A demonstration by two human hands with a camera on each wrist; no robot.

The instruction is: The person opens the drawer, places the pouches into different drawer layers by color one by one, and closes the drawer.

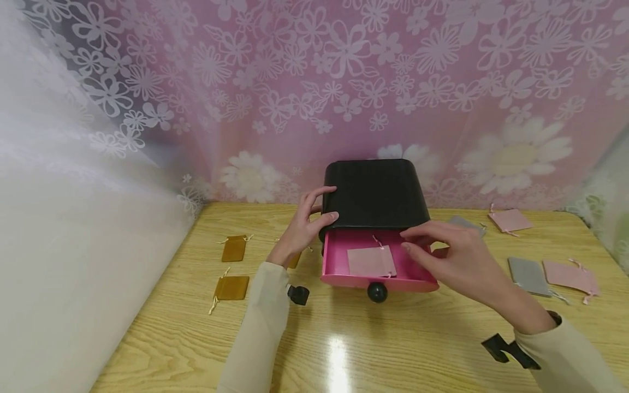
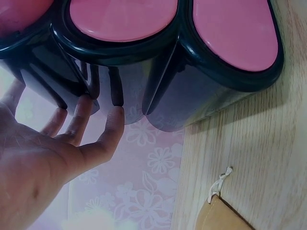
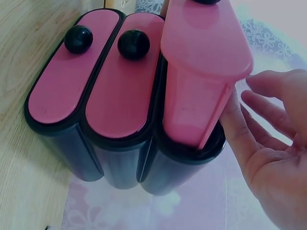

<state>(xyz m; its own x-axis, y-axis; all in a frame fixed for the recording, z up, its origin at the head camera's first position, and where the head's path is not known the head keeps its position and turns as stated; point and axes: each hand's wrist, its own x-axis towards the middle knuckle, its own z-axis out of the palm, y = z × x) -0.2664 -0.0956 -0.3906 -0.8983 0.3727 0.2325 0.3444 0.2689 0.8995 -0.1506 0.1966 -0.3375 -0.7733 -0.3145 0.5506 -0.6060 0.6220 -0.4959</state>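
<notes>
A black drawer unit [image 1: 375,194] stands at the back of the table, its pink top drawer [image 1: 339,281] pulled out. Inside the drawer lies a pink drawstring pouch [image 1: 369,262]. My left hand [image 1: 307,221] touches the unit's left side with spread fingers, and in the left wrist view the fingertips [image 2: 115,115] press its black wall. My right hand [image 1: 454,254] hovers at the drawer's right edge, thumb and forefinger apart with nothing seen between them. The right wrist view shows that hand [image 3: 273,139] beside the drawer and two pushed-in drawers [image 3: 122,91] with round black knobs.
Brown drawstring pouches [image 1: 233,287] lie on the table to the left, one partly behind my left wrist. To the right are grey pouches [image 1: 529,275] and pink pouches [image 1: 570,275]. A flowered pink curtain [image 1: 344,82] hangs behind the unit.
</notes>
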